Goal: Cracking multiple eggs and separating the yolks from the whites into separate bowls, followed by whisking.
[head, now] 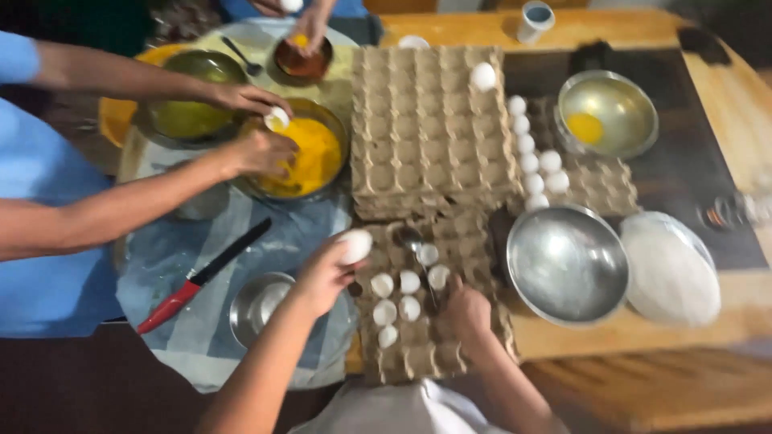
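Here, left hand (322,277) grip closed on white egg (355,245), right hand (466,309) grip on spoon (418,253) over egg tray (418,354)

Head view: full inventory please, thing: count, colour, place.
egg trays: a stack, brown, table centre; more lie right of it and near the person
whole eggs: about ten, white, tray right of the stack; one on the stack
eggshells: several, white, near tray
empty bowl: one, steel, right of near tray
bowl with yolk: one, steel, far right
yolk bowl: one, full of yellow, left, under a co-worker's hands
knife: one, red handle, left on the cloth
small bowl: one, steel, near left
white lid: one, right edge
cup: one, white, far edge
left hand: holds an egg
right hand: on near tray, at a spoon
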